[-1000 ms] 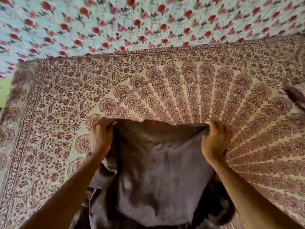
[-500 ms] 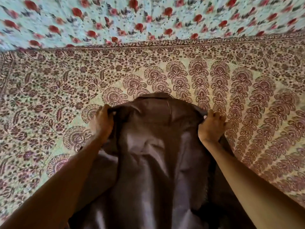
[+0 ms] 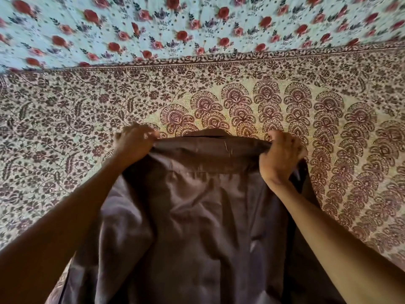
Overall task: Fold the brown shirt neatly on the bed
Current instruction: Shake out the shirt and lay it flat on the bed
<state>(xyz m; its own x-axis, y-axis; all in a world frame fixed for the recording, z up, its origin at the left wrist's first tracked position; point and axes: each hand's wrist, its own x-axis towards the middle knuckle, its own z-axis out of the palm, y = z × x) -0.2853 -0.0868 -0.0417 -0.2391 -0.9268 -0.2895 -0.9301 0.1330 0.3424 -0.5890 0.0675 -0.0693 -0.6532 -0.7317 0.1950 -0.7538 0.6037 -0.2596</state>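
Observation:
The brown shirt (image 3: 197, 216) hangs in front of me over the bed, back side towards me, collar at the top. My left hand (image 3: 133, 143) grips its left shoulder and my right hand (image 3: 280, 154) grips its right shoulder. The collar band is stretched flat between the two hands. The body of the shirt falls down wrinkled towards the bottom edge of the view, hiding its lower hem and sleeves.
The bed is covered by a cream sheet with a maroon peacock-feather print (image 3: 328, 119) and a floral border. Beyond its far edge lies a light blue cloth with red roses (image 3: 197, 29).
The hands have carried the shirt further out over the bed and pulled the collar taut. The bulge at the collar has flattened, and my view has shifted towards the blue cloth.

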